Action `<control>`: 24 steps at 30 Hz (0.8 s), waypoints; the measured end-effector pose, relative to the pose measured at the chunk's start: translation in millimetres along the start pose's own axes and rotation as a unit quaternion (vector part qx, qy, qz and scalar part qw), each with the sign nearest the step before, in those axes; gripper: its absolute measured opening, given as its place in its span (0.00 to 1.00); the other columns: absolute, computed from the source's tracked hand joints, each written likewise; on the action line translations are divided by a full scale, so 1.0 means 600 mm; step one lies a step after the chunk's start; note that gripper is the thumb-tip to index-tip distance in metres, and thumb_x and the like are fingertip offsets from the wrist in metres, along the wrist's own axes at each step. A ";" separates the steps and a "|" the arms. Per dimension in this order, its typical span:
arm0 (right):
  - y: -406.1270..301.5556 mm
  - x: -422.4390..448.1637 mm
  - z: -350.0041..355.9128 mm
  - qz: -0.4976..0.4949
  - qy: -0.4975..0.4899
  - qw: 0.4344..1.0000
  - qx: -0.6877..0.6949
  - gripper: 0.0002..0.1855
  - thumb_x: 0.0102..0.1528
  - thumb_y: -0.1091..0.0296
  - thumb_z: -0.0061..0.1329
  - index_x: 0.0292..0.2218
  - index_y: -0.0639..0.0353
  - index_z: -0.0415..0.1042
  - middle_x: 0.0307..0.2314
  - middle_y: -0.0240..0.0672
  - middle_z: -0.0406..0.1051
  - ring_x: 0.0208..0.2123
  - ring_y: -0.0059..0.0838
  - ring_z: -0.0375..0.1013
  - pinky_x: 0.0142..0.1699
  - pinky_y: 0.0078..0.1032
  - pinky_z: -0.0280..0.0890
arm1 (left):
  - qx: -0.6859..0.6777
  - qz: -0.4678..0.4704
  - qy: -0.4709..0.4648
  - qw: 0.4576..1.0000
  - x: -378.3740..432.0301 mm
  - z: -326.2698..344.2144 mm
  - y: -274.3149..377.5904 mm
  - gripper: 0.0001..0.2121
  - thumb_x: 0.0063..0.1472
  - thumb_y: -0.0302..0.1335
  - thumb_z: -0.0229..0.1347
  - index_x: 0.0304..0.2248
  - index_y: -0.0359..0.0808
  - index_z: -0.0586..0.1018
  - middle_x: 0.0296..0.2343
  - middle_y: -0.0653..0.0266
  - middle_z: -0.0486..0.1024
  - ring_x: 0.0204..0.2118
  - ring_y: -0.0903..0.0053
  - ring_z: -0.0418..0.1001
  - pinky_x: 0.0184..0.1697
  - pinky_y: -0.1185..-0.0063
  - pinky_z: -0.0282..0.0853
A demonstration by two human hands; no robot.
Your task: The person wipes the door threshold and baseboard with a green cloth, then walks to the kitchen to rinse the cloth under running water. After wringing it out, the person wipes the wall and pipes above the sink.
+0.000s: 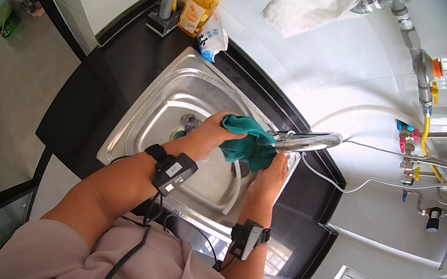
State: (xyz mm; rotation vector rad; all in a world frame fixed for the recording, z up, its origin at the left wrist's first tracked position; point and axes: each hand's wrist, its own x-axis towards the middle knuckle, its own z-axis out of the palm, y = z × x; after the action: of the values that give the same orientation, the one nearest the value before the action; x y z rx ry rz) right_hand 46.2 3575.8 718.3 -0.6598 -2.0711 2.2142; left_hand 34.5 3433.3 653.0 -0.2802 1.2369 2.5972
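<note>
A green cloth is stretched between my two hands over a stainless steel sink. My left hand grips its left edge, thumb over the top. On the right side, my right hand holds the cloth close beneath the chrome faucet. Water appears to run from the spout onto the fabric. Inside the basin lie a steel wool scrubber, beside a drain, and a white corrugated hose, part of which passes behind the cloth and my left hand.
Behind the sink stand an orange dish soap bottle and a white and blue plastic packet. A black countertop surrounds the basin. Pipes and valves line the right wall. Wrist devices with cables are strapped to both forearms.
</note>
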 end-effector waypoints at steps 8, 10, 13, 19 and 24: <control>0.026 0.005 -0.033 0.120 -0.074 0.967 0.213 0.30 0.62 0.44 0.36 0.52 0.62 0.62 0.47 0.40 0.68 0.47 0.36 0.70 0.50 0.33 0.67 | -0.013 -0.095 -0.048 0.994 -0.017 -0.018 0.026 0.17 0.58 0.38 0.58 0.43 0.36 0.76 0.36 0.67 0.76 0.38 0.80 0.73 0.43 0.80 0.67; 0.032 0.008 -0.041 0.148 -0.065 0.963 0.217 0.31 0.62 0.43 0.36 0.52 0.62 0.62 0.47 0.40 0.68 0.48 0.36 0.69 0.50 0.33 0.67 | -0.012 -0.075 -0.028 0.997 -0.024 -0.011 0.027 0.19 0.60 0.41 0.55 0.43 0.36 0.76 0.37 0.66 0.76 0.40 0.80 0.73 0.44 0.80 0.67; 0.039 0.005 -0.057 0.148 -0.088 0.967 0.189 0.32 0.61 0.42 0.37 0.53 0.63 0.61 0.47 0.40 0.68 0.47 0.36 0.70 0.50 0.32 0.67 | 0.053 -0.045 0.016 0.997 -0.033 -0.005 0.033 0.19 0.62 0.42 0.51 0.42 0.34 0.76 0.37 0.64 0.76 0.39 0.80 0.74 0.42 0.80 0.69; 0.065 0.006 -0.091 0.063 -0.072 0.994 0.058 0.27 0.61 0.44 0.41 0.40 0.63 0.71 0.34 0.32 0.69 0.35 0.24 0.67 0.40 0.23 0.64 | 0.197 -0.060 0.068 0.976 -0.048 0.011 0.058 0.20 0.64 0.42 0.48 0.41 0.32 0.75 0.36 0.63 0.76 0.38 0.79 0.74 0.40 0.79 0.70; 0.067 0.005 -0.098 -0.048 -0.032 0.998 -0.014 0.24 0.61 0.49 0.44 0.25 0.61 0.73 0.21 0.20 0.62 0.23 0.15 0.57 0.30 0.17 0.54 | 0.192 0.015 0.013 0.981 -0.068 0.032 0.063 0.17 0.64 0.39 0.49 0.43 0.34 0.75 0.37 0.65 0.76 0.38 0.81 0.73 0.42 0.79 0.69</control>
State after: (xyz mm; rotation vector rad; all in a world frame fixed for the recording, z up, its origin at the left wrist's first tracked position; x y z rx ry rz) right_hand 73.1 3627.8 677.8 -0.4856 -2.1186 2.1863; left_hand 60.4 3419.5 703.8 -0.2197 1.7244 2.3164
